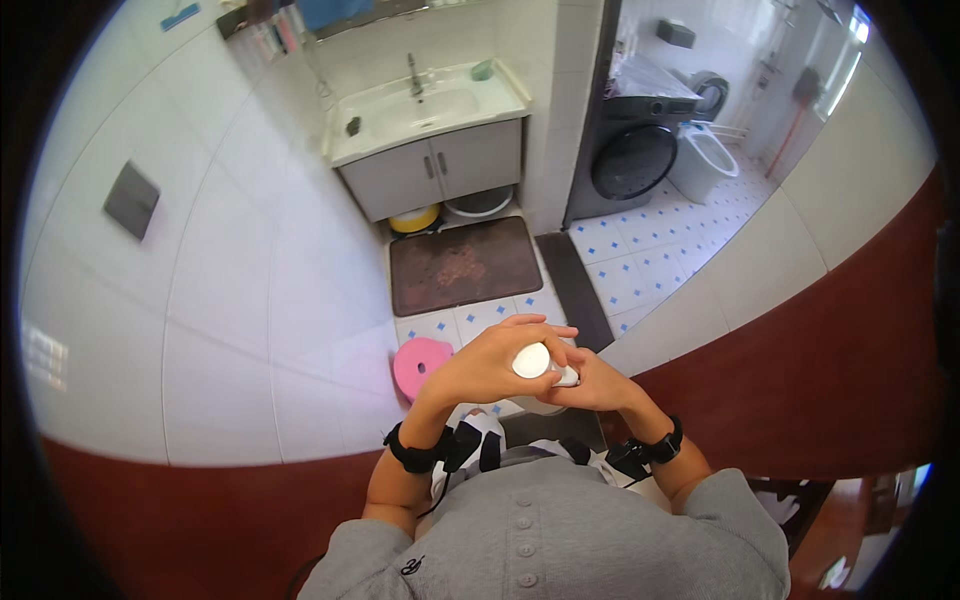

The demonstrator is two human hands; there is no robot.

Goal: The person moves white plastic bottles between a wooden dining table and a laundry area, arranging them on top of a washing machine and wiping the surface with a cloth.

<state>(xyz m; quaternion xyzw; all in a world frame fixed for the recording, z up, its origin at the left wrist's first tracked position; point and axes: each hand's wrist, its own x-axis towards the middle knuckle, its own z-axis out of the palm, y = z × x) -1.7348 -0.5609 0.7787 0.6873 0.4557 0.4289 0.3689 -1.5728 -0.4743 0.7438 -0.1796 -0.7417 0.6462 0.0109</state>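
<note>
Both hands meet in front of my waist. My left hand (484,364) curls its thumb and fingers around a small white round object (532,361), whose flat circular face points up. Close beside it, my right hand (598,384) grips a white piece (566,376), mostly covered by fingers. I cannot tell whether the two white parts are joined. Some fingers of the two hands overlap. Black straps with small devices circle both wrists.
Below the hands stands a pink plastic stool (409,364) by the tiled wall. Farther off are a brown floor mat (465,266), a vanity cabinet (397,176) with a washbasin (450,105), a front-loading washing machine (634,161) and a white toilet (705,161) beyond a doorway.
</note>
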